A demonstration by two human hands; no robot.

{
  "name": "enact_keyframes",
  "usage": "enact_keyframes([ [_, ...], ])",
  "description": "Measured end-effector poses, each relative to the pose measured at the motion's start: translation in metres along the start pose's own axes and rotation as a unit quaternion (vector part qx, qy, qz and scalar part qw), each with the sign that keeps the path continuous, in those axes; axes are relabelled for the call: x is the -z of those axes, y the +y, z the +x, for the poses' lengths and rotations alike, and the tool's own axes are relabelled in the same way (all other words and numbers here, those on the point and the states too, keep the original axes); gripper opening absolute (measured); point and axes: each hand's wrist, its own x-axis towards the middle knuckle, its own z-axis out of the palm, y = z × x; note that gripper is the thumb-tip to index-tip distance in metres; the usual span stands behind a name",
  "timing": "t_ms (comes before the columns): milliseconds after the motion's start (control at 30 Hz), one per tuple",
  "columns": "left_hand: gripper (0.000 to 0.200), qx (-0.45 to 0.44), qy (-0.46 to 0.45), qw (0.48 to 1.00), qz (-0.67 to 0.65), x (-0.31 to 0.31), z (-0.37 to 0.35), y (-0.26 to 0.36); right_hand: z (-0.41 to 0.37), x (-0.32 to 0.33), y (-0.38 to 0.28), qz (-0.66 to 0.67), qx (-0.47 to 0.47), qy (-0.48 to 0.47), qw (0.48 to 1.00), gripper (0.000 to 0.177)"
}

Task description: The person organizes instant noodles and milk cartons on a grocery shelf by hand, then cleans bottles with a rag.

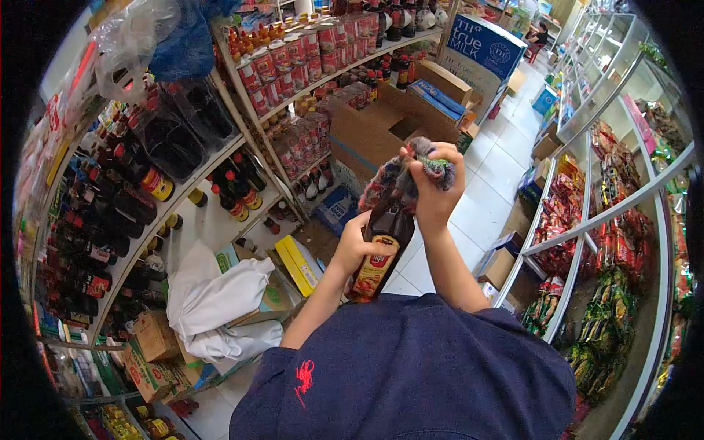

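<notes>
While the left hand clasps a dark bottle around its body, thumb lying across the label, the right hand is closed on a bunched, multicoloured cloth that covers the bottle's upper end. The bottle is held up in front of the person's navy shirt, its long axis tilted, with the base nearer the shirt and the neck end pointing away and toward the right hand. The left hand is nearer the base, the right nearer the covered top; whether a cap sits beneath the cloth cannot be told.

Just beyond the hands stands an open cardboard box. Past it, red-labelled cans line the front edge of a shelf. Off to the left, white fabric drapes over cartons, near racks of dark sauce bottles. To the right, across the tiled floor, packets fill a metal-framed display case.
</notes>
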Motion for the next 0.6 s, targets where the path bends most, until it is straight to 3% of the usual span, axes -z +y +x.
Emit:
enact_keyframes([
  [33,0.048,-0.033,0.022,0.999,0.015,-0.001,0.000,0.001,-0.004,-0.003,-0.006,0.002,0.001,0.000,1.000,0.030],
  [100,0.049,-0.043,0.042,0.998,0.017,0.001,-0.001,0.005,-0.014,-0.011,-0.022,0.031,-0.131,-0.034,0.990,0.040],
  [133,0.049,-0.051,0.059,0.997,0.019,0.002,-0.002,0.006,-0.026,-0.004,-0.006,0.150,-0.241,-0.085,0.955,0.050],
  [167,0.049,-0.050,0.061,0.997,0.019,0.005,-0.001,0.006,-0.023,0.000,-0.006,0.151,-0.243,-0.085,0.954,0.050],
  [233,0.051,-0.008,-0.014,0.999,0.030,0.012,0.003,0.004,-0.010,0.014,-0.002,0.208,-0.381,-0.253,0.865,0.054],
  [300,0.054,0.042,-0.040,0.998,0.022,0.009,0.000,0.004,-0.006,0.021,0.019,0.378,-0.389,-0.351,0.763,0.049],
  [367,0.056,0.071,0.024,0.987,-0.141,-0.003,-0.007,0.005,-0.007,0.016,0.023,0.434,-0.370,-0.371,0.733,0.045],
  [433,0.058,0.073,0.030,0.984,-0.157,0.001,-0.006,-0.003,-0.004,0.015,0.017,0.379,-0.390,-0.357,0.759,0.042],
  [500,0.052,0.036,-0.042,0.993,-0.101,0.007,-0.004,-0.006,-0.003,0.013,0.004,0.321,-0.411,-0.339,0.783,0.038],
  [533,0.051,0.009,-0.028,1.000,-0.011,0.012,-0.003,-0.010,-0.002,0.009,-0.007,0.209,-0.426,-0.267,0.839,0.033],
  [567,0.051,0.011,-0.027,0.999,-0.013,0.007,-0.004,-0.006,-0.002,0.005,-0.018,0.093,-0.435,-0.189,0.876,0.028],
  [600,0.053,-0.038,0.086,0.975,0.200,-0.002,-0.006,-0.001,-0.003,-0.001,-0.025,0.045,-0.404,-0.130,0.905,0.022],
])
